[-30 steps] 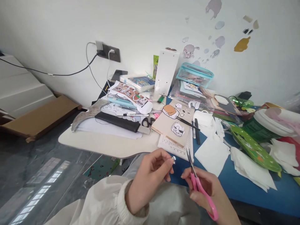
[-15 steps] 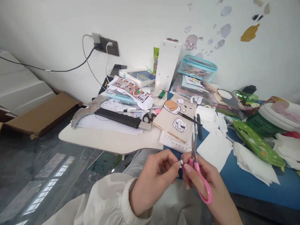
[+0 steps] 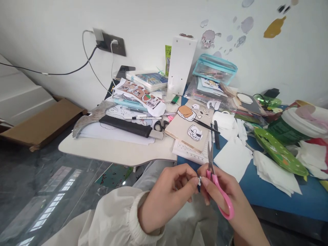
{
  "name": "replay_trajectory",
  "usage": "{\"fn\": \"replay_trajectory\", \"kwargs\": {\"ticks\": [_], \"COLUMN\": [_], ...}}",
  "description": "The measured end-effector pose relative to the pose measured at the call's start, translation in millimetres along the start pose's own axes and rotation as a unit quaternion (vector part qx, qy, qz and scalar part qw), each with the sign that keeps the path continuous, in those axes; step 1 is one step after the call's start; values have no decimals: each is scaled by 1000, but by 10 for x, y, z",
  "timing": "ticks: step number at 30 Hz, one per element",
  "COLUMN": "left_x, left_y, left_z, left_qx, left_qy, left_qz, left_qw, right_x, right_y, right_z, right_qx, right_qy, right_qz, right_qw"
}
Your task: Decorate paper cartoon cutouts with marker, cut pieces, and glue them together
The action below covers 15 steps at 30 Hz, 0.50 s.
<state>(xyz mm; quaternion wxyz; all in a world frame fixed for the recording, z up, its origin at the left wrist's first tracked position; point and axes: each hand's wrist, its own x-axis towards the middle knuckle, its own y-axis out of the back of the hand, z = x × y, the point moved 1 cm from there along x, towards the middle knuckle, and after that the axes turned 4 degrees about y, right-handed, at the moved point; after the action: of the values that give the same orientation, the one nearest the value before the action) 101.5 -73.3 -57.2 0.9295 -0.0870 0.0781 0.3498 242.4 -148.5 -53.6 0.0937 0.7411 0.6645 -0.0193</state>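
- Blue tabletop (image 3: pixel 271 198) at right, beside white tabletop (image 3: pixel 115 153) at left; both cluttered.
- Hooked blade tool (image 3: pixel 124 124), lying on loose papers (image 3: pixel 135 138) atop the white side. Likely hazard: a slide toward the lap, from a tug on those sheets or a sleeve snag.
- Pale board (image 3: pixel 183 128) with paper cut-outs, resting on a printed sheet (image 3: pixel 188 150); print too small to read.
- Left hand (image 3: pixel 174 194): thumb and forefinger pinching a small white paper piece (image 3: pixel 199 181).
- Right hand (image 3: pixel 228 186): thumb and fingertip also at that piece, with scissors (image 3: pixel 216 181) lodged in the same grasp.
- Scissors: pink handles, blades pointing up and away. Judged risk: a nicked finger or stray snip, from swivel while the fingertips tend the paper.
- Green packet (image 3: pixel 167 51) behind: large letters, apparently "LIS"; a character line beneath, partly hidden.
- White marker (image 3: pixel 146 118): fine lettering along the barrel, illegible.
- Paper piece: located between both sets of fingertips, above the lap. Easily creased by squeezing, or dropped through a loosened pinch.
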Motion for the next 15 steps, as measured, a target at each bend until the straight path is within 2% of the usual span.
{"fn": "replay_trajectory", "kwargs": {"ticks": [15], "left_x": [36], "left_y": [-45], "left_z": [7], "left_qx": [-11], "left_qy": [30], "left_qz": [-12], "left_qw": [999], "right_x": [-26], "right_y": [20], "right_z": [55], "right_qx": [7], "right_qy": [6], "right_qz": [23], "right_qw": [1000]}}
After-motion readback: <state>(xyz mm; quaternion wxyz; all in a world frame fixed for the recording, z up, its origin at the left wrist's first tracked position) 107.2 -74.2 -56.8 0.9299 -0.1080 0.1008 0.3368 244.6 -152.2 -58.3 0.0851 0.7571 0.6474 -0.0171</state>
